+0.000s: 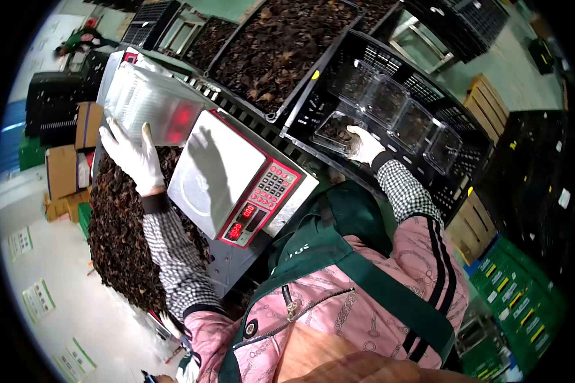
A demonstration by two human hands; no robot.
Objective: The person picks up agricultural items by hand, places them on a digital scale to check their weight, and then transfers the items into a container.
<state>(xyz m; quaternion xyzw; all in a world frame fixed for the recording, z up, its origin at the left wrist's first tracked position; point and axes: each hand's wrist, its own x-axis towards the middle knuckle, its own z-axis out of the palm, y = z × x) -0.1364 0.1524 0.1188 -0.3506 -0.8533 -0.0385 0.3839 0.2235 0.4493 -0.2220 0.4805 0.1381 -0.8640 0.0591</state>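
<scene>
My left hand [133,159], in a white glove, has its fingers spread beside a stack of clear plastic boxes [148,102]. Whether its fingertips touch the stack I cannot tell. My right hand [366,147], also gloved, grips the near edge of a clear plastic box [334,129] holding dark crinkled pieces. That box is inside a black plastic crate [300,127], close to several similar filled boxes [384,99]. Between my hands stands a digital scale [220,175] with a bare metal plate and lit red digits. A shadow falls across the plate.
A heap of dark crinkled pieces [124,236] lies left of the scale. Beyond it, a large tray [275,54] holds more. Wooden pallets [485,108] and green crates [517,300] are at the right. Cardboard boxes [62,171] stand at the left, and another person [86,38] is far off.
</scene>
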